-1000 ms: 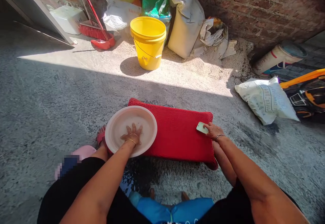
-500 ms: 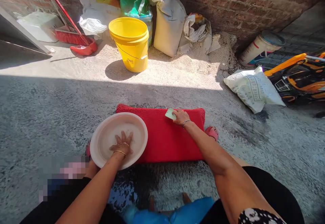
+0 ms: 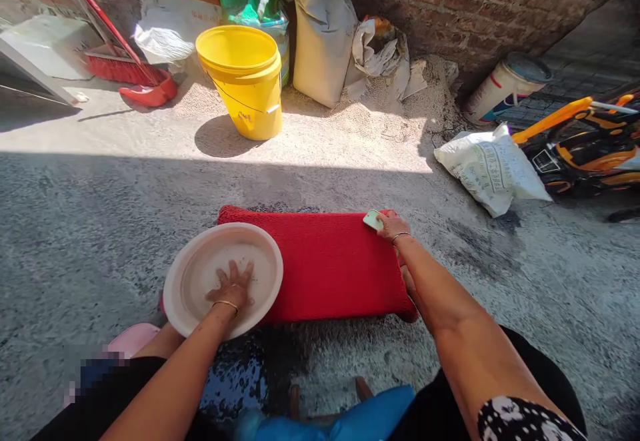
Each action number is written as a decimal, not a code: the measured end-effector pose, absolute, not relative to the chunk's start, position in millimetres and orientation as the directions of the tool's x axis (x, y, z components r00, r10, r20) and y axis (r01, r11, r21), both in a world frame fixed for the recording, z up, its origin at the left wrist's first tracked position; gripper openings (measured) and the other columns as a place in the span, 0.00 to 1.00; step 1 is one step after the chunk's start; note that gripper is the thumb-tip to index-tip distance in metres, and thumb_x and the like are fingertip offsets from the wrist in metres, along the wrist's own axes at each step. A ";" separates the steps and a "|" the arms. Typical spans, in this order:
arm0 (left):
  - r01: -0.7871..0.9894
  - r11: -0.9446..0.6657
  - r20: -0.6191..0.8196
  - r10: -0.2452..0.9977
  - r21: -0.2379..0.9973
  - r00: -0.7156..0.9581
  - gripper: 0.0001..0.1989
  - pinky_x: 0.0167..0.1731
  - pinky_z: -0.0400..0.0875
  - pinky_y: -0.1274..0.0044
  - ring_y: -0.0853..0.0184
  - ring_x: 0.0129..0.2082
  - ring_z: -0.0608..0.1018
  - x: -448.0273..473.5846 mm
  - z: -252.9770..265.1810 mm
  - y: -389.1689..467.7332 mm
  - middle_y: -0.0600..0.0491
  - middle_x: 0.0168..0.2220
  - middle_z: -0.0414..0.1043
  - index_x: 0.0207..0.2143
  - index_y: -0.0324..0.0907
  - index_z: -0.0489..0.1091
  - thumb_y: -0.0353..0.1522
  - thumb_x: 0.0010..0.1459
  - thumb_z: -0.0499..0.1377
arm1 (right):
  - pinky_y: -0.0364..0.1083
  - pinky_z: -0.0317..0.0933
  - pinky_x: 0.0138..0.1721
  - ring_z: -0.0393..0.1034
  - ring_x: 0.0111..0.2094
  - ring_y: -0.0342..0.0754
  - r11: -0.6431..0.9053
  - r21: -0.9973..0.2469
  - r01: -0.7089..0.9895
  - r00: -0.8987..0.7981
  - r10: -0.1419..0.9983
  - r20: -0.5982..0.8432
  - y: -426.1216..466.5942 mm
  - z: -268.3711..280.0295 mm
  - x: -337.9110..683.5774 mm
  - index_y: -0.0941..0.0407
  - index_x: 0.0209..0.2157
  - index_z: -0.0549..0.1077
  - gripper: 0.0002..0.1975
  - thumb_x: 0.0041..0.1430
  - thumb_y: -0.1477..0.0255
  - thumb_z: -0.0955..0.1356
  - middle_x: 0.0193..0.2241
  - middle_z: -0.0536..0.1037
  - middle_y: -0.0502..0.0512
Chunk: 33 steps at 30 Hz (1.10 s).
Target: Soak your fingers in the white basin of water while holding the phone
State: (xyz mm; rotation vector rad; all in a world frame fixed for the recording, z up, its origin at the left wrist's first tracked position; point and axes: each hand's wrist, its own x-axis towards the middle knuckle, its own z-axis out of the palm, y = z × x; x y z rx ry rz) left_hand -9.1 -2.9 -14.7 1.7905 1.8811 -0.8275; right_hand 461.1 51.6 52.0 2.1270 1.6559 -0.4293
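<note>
My left hand [image 3: 231, 289] lies in a pale pink basin [image 3: 175, 274] with its fingers spread, apparently in cloudy water. The basin rests over the left end of a red fleecy cloth [image 3: 330, 268], which is stretched flat across something hidden below. At the cloth's far right corner, my right hand [image 3: 393, 226] grips a flat pale green block [image 3: 373, 220] with rounded corners and a small dark dot near one end. The block's underside, against the cloth, is hidden.
Beyond the cloth stands a yellow bucket [image 3: 240, 81]. A red broom and dustpan [image 3: 155, 89], a large pale sack [image 3: 323, 48] and a tilted paint bucket [image 3: 510, 88] line the brick wall. A white bag [image 3: 493, 168] lies at right beside an orange-black machine [image 3: 595, 154].
My right hand has moved right along the cloth's far edge with the green block, to its corner. My left hand stays spread in the basin. The view has shifted slightly.
</note>
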 end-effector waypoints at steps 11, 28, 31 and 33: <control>0.993 0.013 -0.697 0.711 -0.120 -0.093 0.55 0.48 0.62 0.39 0.36 0.68 0.38 -0.2 -0.2 -0.6 0.44 0.72 0.23 0.67 0.64 0.34 0.36 0.48 0.67 | 0.48 0.60 0.44 0.67 0.46 0.54 -0.117 0.142 0.983 0.170 0.873 -0.456 24.2 59.0 428.7 0.50 0.55 0.69 0.24 0.56 0.65 0.67 0.50 0.68 0.60; 0.991 0.008 -0.687 0.720 -0.130 -0.096 0.55 0.48 0.63 0.39 0.36 0.68 0.38 -1.1 -2.3 0.0 0.46 0.72 0.23 0.67 0.67 0.32 0.37 0.48 0.68 | 0.49 0.57 0.47 0.65 0.49 0.53 0.138 0.039 0.990 -0.099 0.852 -0.514 10.5 41.3 391.7 0.48 0.57 0.66 0.26 0.56 0.69 0.68 0.52 0.66 0.59; 0.992 0.008 -0.689 0.718 -0.127 -0.094 0.53 0.48 0.62 0.39 0.36 0.68 0.38 -0.7 -0.5 0.2 0.46 0.72 0.23 0.67 0.66 0.33 0.36 0.50 0.66 | 0.50 0.59 0.45 0.67 0.48 0.54 -0.050 0.224 0.973 0.167 0.825 -0.540 -20.7 55.9 473.6 0.48 0.55 0.69 0.23 0.57 0.69 0.67 0.51 0.68 0.59; 0.992 0.007 -0.693 0.715 -0.126 -0.093 0.52 0.48 0.62 0.39 0.35 0.68 0.38 -0.9 -0.6 0.5 0.45 0.72 0.24 0.67 0.65 0.34 0.36 0.51 0.66 | 0.53 0.60 0.43 0.68 0.47 0.58 -0.163 0.344 0.925 0.332 0.787 -0.519 -39.5 68.1 510.8 0.51 0.52 0.72 0.19 0.59 0.69 0.66 0.49 0.69 0.63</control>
